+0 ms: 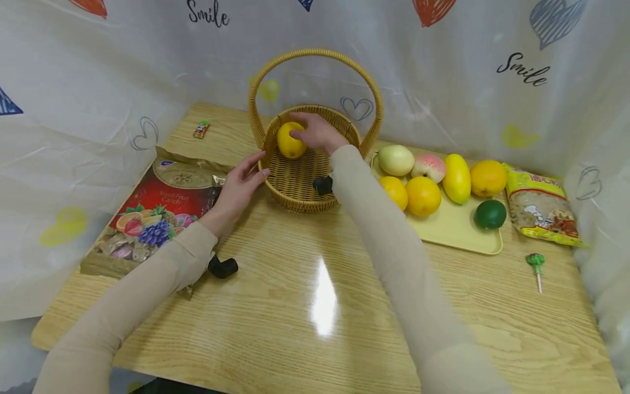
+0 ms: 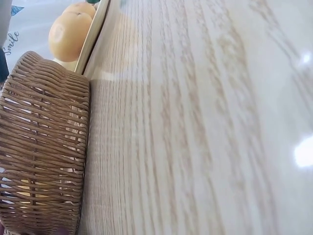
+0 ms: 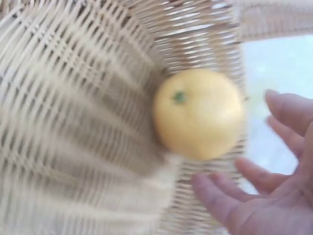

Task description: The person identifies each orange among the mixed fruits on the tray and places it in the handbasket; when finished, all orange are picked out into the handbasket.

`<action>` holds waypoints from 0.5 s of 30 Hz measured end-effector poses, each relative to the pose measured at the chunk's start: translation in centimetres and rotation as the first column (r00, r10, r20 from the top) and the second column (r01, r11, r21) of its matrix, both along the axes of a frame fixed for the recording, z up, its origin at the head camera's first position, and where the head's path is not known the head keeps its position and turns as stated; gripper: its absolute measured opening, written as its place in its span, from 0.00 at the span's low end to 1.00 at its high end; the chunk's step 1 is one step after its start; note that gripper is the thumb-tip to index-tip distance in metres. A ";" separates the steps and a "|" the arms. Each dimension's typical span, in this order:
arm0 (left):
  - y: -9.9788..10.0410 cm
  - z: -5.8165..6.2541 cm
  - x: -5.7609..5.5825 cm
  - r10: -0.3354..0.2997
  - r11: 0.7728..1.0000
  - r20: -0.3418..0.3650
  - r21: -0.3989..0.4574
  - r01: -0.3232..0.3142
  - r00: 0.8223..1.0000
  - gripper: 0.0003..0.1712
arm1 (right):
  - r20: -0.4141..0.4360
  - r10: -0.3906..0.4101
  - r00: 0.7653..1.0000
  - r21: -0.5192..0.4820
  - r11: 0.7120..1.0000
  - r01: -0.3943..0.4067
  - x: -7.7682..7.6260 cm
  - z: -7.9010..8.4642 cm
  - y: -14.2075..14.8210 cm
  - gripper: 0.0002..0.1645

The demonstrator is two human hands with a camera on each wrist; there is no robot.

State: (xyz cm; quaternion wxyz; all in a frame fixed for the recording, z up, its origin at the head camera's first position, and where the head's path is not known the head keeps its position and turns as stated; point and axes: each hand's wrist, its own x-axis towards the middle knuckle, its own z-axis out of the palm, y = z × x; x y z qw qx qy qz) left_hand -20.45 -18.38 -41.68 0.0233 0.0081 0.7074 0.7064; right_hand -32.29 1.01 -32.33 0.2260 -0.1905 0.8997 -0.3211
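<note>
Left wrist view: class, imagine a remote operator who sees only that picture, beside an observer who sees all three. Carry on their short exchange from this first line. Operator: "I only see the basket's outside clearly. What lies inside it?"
Observer: The head view shows an orange inside the basket, towards the left.
Operator: Is the right hand holding that orange?
Observer: No; in the right wrist view its fingers are spread, with visible gaps between them and the fruit.
Operator: And what lies on the table to the left of the basket?
Observer: A large candy bag with fruit printed on it, as the head view shows.
</note>
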 end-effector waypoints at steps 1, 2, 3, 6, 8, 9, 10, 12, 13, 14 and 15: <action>0.0 0.1 0.0 -0.005 1.000 0.001 0.001 0.005 1.000 0.32 | -0.011 0.028 1.000 0.017 0.999 -0.028 0.2 0.4 0.3 0.34; 0.0 0.2 0.0 -0.009 1.000 0.001 0.003 0.009 1.000 0.32 | -0.026 0.061 0.998 0.047 0.997 -0.060 0.5 0.9 0.7 0.34; 0.0 0.2 0.0 -0.010 1.000 0.000 0.002 0.010 1.000 0.32 | -0.042 0.096 0.995 0.074 0.993 -0.093 0.8 1.3 1.0 0.34; 0.1 0.4 0.1 -0.015 1.000 -0.004 0.004 0.015 1.000 0.32 | -0.087 0.185 0.979 0.116 0.978 -0.174 2.3 2.5 2.1 0.34; 0.2 0.4 0.1 -0.016 1.000 -0.008 0.009 0.016 1.000 0.32 | -0.122 0.224 0.967 0.107 0.972 -0.211 3.9 3.2 3.1 0.33; 0.2 0.3 0.2 -0.016 1.000 -0.008 0.009 0.016 1.000 0.32 | -0.136 0.236 0.962 0.095 0.970 -0.224 4.7 3.5 3.6 0.33; 0.2 0.3 0.2 -0.015 1.000 -0.009 0.011 0.015 1.000 0.32 | -0.155 0.245 0.957 0.083 0.969 -0.235 5.6 3.8 4.3 0.33; 0.2 0.2 0.2 -0.011 1.000 -0.007 0.017 0.011 1.000 0.31 | -0.180 0.246 0.952 0.031 0.969 -0.245 7.4 4.3 5.7 0.33; 0.1 0.2 0.2 -0.009 1.000 -0.006 0.012 0.009 1.000 0.31 | -0.192 0.241 0.951 0.000 0.969 -0.246 8.3 4.5 6.5 0.32; 0.1 0.1 0.2 -0.006 1.000 -0.005 0.006 0.006 1.000 0.31 | -0.193 0.227 0.955 -0.027 0.971 -0.236 9.2 4.7 7.3 0.32; 0.1 0.1 0.2 -0.004 1.000 -0.005 0.002 0.004 1.000 0.31 | -0.186 0.206 0.961 -0.055 0.974 -0.219 10.0 4.9 8.2 0.32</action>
